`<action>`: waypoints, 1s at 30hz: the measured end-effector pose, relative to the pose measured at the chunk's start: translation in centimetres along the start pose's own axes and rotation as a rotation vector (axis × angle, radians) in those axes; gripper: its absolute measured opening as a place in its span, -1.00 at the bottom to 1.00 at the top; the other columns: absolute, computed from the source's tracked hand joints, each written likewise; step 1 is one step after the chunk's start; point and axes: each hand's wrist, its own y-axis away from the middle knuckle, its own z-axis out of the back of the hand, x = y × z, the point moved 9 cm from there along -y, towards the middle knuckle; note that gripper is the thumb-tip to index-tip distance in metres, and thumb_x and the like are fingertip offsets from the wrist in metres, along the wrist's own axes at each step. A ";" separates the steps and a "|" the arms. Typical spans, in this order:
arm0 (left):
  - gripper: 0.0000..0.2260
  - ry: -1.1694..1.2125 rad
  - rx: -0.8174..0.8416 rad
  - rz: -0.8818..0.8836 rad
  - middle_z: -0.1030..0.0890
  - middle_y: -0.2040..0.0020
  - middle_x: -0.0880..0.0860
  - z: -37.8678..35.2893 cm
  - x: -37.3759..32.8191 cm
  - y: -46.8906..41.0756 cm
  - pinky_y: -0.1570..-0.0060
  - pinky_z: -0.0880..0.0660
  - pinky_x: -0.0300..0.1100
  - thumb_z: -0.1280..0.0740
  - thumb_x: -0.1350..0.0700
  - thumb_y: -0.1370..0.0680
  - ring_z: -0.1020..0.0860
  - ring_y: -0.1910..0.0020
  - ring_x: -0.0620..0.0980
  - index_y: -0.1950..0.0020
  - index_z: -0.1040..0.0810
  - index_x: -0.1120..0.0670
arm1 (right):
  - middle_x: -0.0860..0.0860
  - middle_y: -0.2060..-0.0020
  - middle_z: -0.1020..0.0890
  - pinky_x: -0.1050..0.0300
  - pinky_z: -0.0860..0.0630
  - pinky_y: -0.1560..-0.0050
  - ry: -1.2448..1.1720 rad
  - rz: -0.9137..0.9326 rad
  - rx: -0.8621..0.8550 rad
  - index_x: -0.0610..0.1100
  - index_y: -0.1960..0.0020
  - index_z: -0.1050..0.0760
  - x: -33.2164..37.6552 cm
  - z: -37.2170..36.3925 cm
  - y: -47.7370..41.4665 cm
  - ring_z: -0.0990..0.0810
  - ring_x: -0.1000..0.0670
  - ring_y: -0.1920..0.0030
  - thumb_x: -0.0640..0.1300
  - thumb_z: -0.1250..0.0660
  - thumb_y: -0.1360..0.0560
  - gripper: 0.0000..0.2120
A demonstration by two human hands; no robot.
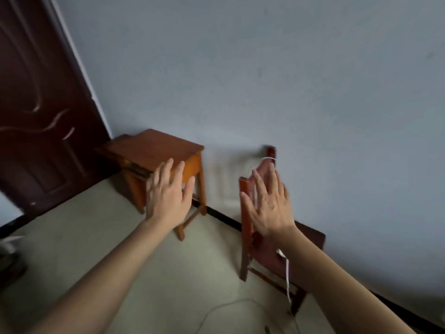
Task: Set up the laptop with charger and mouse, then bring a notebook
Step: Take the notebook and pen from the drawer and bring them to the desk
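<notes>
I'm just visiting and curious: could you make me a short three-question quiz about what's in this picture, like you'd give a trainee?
1. True or false: the left hand is gripping a laptop.
2. Multiple choice: the white cord hangs from which piece of furniture? A) the wooden stool B) the red wooden chair C) the dark door
3. Fill in: both hands are held out with fingers ____.

Key
1. False. Both the left hand and the right hand are empty, and no laptop shows in the view.
2. B. The cord drapes over the chair and trails towards the floor.
3. Spread open.
</notes>
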 end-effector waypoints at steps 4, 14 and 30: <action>-0.49 -0.091 -0.079 0.051 -0.40 -0.45 0.25 3.3 9.8 -4.1 -0.26 -0.37 0.24 -0.09 -0.14 -0.62 -0.36 -0.41 0.27 -0.44 -0.43 0.14 | -0.18 -0.60 0.06 -0.13 -0.05 -0.54 -0.062 0.165 -0.005 0.04 -0.61 0.01 10.5 -3.6 -8.1 0.01 -0.19 -0.59 0.35 0.05 -0.61 -0.33; -0.51 -0.257 -0.237 0.247 -0.42 -0.43 0.24 6.7 33.9 -10.7 -0.27 -0.36 0.21 -0.12 -0.12 -0.63 -0.38 -0.40 0.24 -0.43 -0.44 0.17 | -0.12 -0.61 0.01 -0.09 -0.12 -0.51 -0.310 0.419 0.027 0.07 -0.60 -0.01 34.9 -17.8 -24.2 -0.03 -0.14 -0.58 0.35 0.02 -0.61 -0.34; -0.50 -0.337 -0.253 0.374 -0.42 -0.42 0.22 4.1 66.2 -33.0 -0.19 -0.41 0.23 -0.09 -0.15 -0.62 -0.40 -0.36 0.23 -0.41 -0.44 0.14 | 0.00 -0.61 -0.01 -0.06 -0.12 -0.44 -0.439 0.521 0.091 0.17 -0.58 0.05 62.4 -35.3 -53.0 -0.07 -0.09 -0.58 0.42 0.04 -0.58 -0.34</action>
